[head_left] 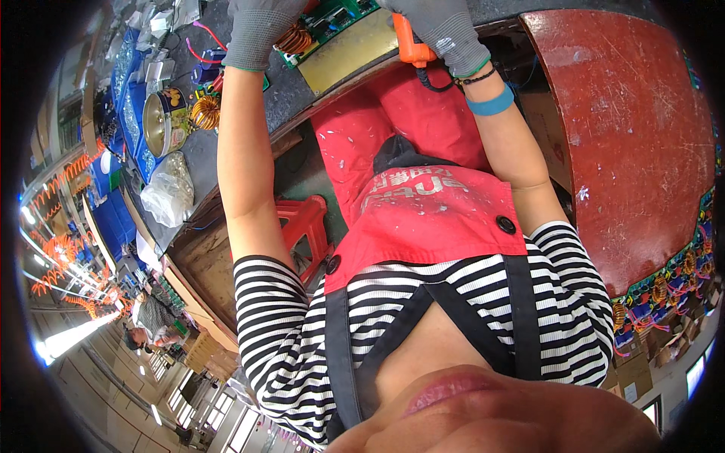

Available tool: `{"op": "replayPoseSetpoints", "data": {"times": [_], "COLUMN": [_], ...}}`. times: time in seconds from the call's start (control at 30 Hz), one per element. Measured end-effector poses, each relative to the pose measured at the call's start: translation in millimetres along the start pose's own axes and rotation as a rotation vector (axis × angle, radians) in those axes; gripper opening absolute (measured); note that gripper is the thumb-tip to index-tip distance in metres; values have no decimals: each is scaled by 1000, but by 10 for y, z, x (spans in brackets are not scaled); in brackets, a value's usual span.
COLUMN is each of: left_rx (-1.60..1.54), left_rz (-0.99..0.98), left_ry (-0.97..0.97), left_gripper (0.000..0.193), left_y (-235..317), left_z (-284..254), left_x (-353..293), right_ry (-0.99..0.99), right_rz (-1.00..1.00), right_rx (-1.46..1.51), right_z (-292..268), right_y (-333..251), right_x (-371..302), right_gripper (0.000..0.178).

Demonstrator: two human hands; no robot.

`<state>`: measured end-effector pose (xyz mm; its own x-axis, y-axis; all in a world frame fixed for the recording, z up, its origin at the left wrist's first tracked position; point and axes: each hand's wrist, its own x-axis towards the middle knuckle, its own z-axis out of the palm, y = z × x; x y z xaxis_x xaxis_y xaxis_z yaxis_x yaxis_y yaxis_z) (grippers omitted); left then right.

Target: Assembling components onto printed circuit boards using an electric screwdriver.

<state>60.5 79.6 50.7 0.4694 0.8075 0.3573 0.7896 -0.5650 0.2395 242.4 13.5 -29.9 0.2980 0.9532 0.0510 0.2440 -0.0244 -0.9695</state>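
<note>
My right hand (445,34), in a grey knitted glove, is closed round the orange handle of a corded hand tool (412,44). A dark cord (432,81) bends away below it; the tool's front end is cut off by the top edge. My left hand (260,34), gloved alike, rests beside a green circuit board (337,19) and a copper wire coil (293,39) on it. Its fingers lie mostly beyond the upper edge. Between the hands, nearer me, is a flat yellowish plate (351,64) at the bench edge.
On the left of the bench stand an open tin (165,123), a ring-shaped copper coil (205,112) and a clear plastic bag (168,189). A scuffed red panel (627,136) fills the right, with several coil-fitted boards (664,302) past its edge. A red stool (306,226) is below the bench.
</note>
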Motion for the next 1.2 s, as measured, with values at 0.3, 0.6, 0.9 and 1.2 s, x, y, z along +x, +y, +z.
{"op": "replayPoseSetpoints", "data": {"times": [0.3,0.6,0.9,1.2], "left_rx": [22,444,507,536], "left_rz": [50,243,324,311], "left_ry": [89,216,190,24], "left_gripper": [36,36,27,42], "left_y": [-17,119,94,51], "left_z": [127,235,271,161], "left_x": [-37,-79,-7,-80], "right_ry": [12,-98,-250,-436], "right_rz": [-24,28,193,219], "right_rx": [-36,460,448,410], "right_z": [-17,-317,-787,-948], "right_y": [2,191,126,87], "right_x": [11,-461,-1343,-1654], "right_gripper": [40,31,45,45]}}
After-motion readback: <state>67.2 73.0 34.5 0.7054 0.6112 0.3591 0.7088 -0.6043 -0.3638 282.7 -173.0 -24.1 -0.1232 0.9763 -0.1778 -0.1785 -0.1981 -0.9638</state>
